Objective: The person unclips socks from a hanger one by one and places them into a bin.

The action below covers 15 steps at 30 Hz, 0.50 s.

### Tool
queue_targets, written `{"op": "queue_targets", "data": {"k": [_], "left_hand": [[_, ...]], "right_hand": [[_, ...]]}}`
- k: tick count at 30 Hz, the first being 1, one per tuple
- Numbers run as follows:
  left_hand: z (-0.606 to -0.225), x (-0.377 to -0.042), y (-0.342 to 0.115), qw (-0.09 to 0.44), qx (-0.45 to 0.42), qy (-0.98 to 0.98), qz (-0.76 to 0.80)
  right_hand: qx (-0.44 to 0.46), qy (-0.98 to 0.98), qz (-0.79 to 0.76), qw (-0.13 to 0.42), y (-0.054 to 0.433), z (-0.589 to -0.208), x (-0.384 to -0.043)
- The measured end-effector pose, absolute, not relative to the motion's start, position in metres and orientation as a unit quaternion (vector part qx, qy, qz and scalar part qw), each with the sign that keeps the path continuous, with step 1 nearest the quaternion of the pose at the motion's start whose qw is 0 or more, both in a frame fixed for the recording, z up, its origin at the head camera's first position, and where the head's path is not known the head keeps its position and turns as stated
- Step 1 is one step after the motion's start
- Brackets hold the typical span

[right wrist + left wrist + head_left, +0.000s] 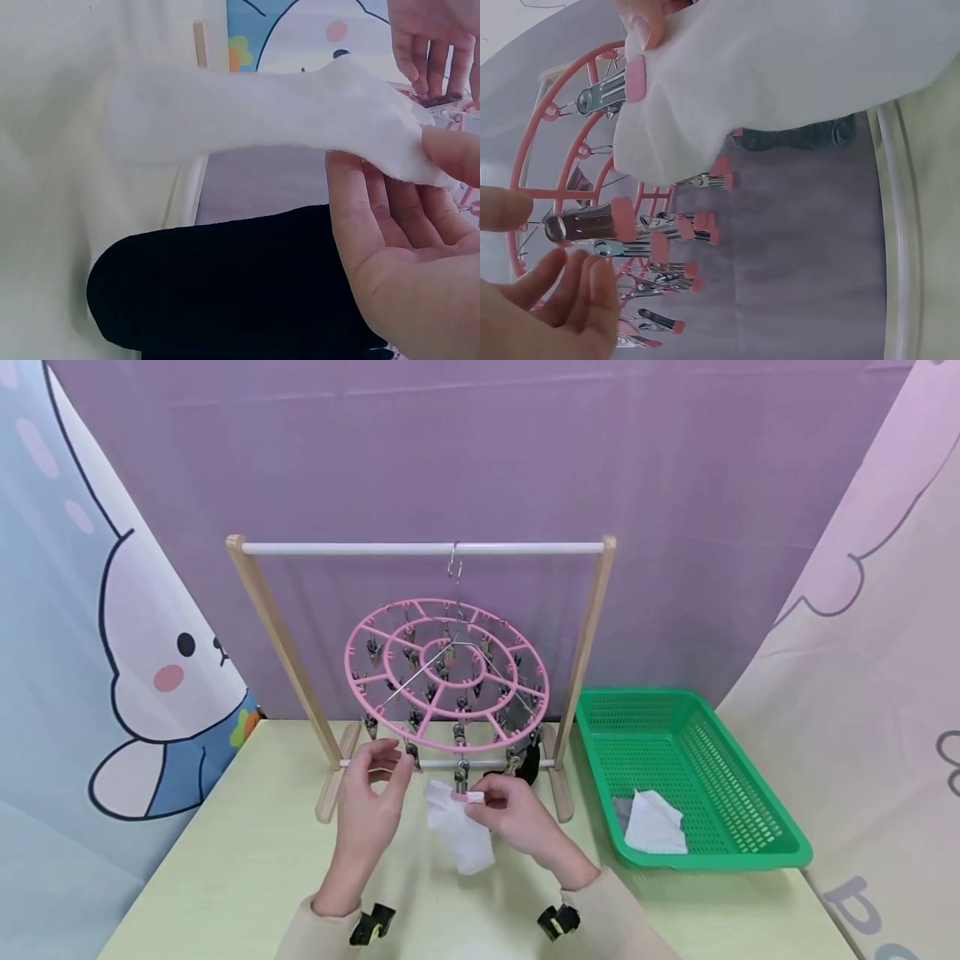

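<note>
A white sock (461,835) hangs from a metal clip (461,774) with pink tips at the near rim of the round pink drying hanger (420,740). My right hand (517,817) pinches the sock's upper edge between thumb and fingers, right beside that clip. To the left, my left hand (372,797) has its thumb and fingers spread about a free clip (589,223); they do not visibly grip it. A black sock (225,285) hangs to the right of the white one, partly hidden in the head view.
The hanger hooks over the white bar (352,549) of a wooden-sided stand (281,652). Several other clips dangle from its rings. To the right, a green basket (750,860) holds a white cloth piece (656,822) and something grey.
</note>
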<state>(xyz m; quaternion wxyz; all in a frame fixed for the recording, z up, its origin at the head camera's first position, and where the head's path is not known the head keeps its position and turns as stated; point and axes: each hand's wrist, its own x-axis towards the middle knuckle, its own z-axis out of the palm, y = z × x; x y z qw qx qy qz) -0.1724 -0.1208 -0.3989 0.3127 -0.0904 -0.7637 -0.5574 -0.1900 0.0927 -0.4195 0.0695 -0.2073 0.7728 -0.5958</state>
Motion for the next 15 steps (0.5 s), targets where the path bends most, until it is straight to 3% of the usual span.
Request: {"op": "queue_targets", "data": {"k": [6, 9, 12, 15], "left_hand": [[-0.398, -0.171, -0.116, 0.46, -0.167, -0.735, -0.469], [-0.397, -0.172, -0.111, 0.505, -0.221, -0.723, -0.415], [-0.395, -0.171, -0.104, 0.506, -0.262, -0.727, -0.383], [-0.395, -0.169, -0.099, 0.468, -0.279, -0.749, -0.377]], "right_hand": [[-0.211, 0.773, -0.593, 0.078, 0.094, -0.416, -0.187], [-0.211, 0.773, -0.594, 0.079, 0.095, -0.415, -0.186], [-0.213, 0.769, -0.597, 0.082, 0.097, -0.413, -0.185], [-0.22, 0.765, -0.6, 0.087, 0.098, -0.413, -0.184]]}}
